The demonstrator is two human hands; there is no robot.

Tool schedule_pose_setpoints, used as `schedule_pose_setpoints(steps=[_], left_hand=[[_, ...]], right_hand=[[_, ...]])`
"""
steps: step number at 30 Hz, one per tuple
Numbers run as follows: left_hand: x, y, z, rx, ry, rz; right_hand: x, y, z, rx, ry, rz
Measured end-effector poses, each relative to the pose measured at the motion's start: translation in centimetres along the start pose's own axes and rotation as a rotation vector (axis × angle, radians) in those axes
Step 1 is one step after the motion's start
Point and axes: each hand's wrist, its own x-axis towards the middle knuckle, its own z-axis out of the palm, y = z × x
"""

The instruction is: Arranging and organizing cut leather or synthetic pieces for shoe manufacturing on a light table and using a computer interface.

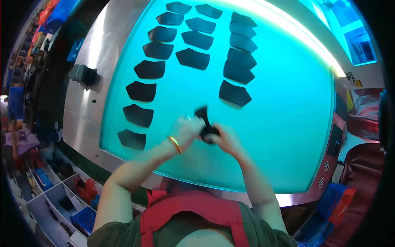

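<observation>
Over the front middle of a lit turquoise tabletop (279, 131), my two hands come together at a black, bent, flexible piece (207, 128). My left hand (188, 128), with a gold bracelet at its wrist, is closed on the piece's left side and slightly blurred. The fingers of my right hand (226, 139) pinch its lower right part. To the left and beyond, dark flat pieces with one pointed end lie in columns, the nearest one (132, 140) left of my left forearm. Another column, partly overlapping, ends with a dark piece (235, 94) beyond my right hand.
A bare metal ledge (80, 111) runs along the left side, with a small grey device (83, 75) on it. Divided bins (57, 201) with mixed items stand at lower left. Dark red seats (364, 173) and a blue crate (329, 210) are at right.
</observation>
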Motion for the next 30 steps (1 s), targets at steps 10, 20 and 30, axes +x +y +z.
schedule_pose_setpoints(steps=[10,20,30], left_hand=[[6.0,-4.0,-2.5,-0.252,-0.174,-0.124],[3.9,5.3,0.6,-0.443,-0.593,-0.005],[9.6,-11.7,-6.8,0.255,-0.155,-0.136]], right_hand=[[9.8,-0.5,-4.8,0.083,-0.147,0.057],[1.6,2.3,-6.7,-0.440,0.021,0.234],[15.4,-2.2,1.6,-0.159,0.455,-0.123]])
